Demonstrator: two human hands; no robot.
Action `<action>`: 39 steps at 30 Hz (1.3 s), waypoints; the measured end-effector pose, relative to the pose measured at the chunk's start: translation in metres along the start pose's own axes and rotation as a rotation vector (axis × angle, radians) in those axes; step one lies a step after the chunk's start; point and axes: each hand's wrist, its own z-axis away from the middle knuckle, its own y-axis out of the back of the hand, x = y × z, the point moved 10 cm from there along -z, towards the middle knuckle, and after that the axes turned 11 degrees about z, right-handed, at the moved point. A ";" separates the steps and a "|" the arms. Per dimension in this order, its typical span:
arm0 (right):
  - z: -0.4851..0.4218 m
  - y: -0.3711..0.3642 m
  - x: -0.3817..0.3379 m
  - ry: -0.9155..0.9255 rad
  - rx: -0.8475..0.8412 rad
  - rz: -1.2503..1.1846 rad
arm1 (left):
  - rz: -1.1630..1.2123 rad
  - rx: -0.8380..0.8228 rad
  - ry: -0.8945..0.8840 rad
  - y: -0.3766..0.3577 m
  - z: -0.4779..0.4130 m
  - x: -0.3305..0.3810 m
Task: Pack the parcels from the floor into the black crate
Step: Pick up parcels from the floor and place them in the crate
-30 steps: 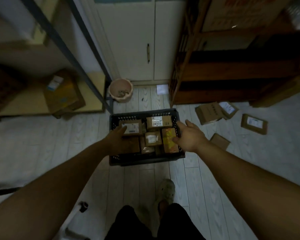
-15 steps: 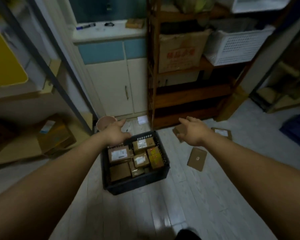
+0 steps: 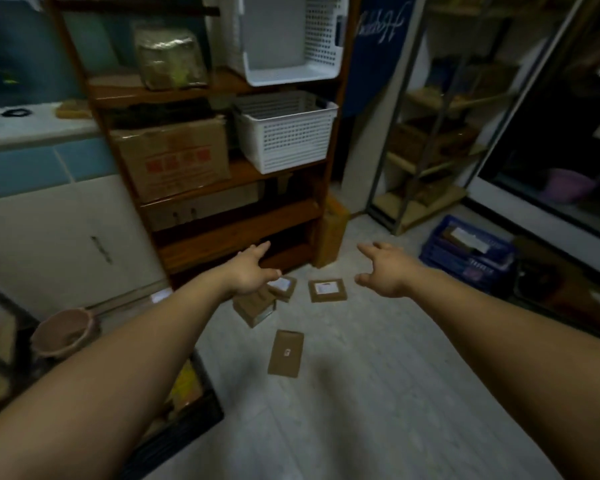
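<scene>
1. We stand on a pale plank floor (image 3: 361,410) in a dim storeroom. A brown wooden shelf unit (image 3: 243,233) is ahead and a metal-framed rack (image 3: 423,206) is at the right.
2. Parcels lie on the floor before the shelf unit's foot: a flat brown cardboard parcel (image 3: 285,353) nearest us, a square labelled parcel (image 3: 327,290) beyond it, and two overlapping parcels (image 3: 257,306) to its left.
3. The black plastic crate (image 3: 194,420) sits at lower left, largely hidden by our left forearm.
4. Our left hand (image 3: 253,271) hovers over the overlapping pair, its grip wide and empty. Our right hand (image 3: 385,268) has the same wide, empty grip, right of the square parcel.
5. A pinkish round pot (image 3: 63,334) stands left of the crate, and a blue plastic crate (image 3: 465,251) sits by the rack.
</scene>
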 end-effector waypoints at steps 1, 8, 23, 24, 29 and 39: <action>-0.004 0.000 0.019 -0.010 -0.007 -0.004 | 0.007 0.000 0.006 -0.009 -0.011 0.009; -0.072 -0.012 0.077 0.012 -0.047 -0.037 | 0.052 0.003 0.076 -0.037 -0.078 0.027; -0.303 -0.072 0.058 0.284 -0.215 -0.029 | 0.357 0.059 0.317 -0.061 -0.256 -0.039; -0.320 -0.083 0.052 0.323 -0.226 -0.041 | 0.370 0.076 0.362 -0.064 -0.261 -0.052; -0.393 -0.158 0.000 0.532 -0.312 -0.034 | 0.506 0.230 0.583 -0.092 -0.272 -0.134; -0.507 -0.391 -0.062 0.695 -0.347 0.074 | 0.644 0.380 0.733 -0.236 -0.346 -0.319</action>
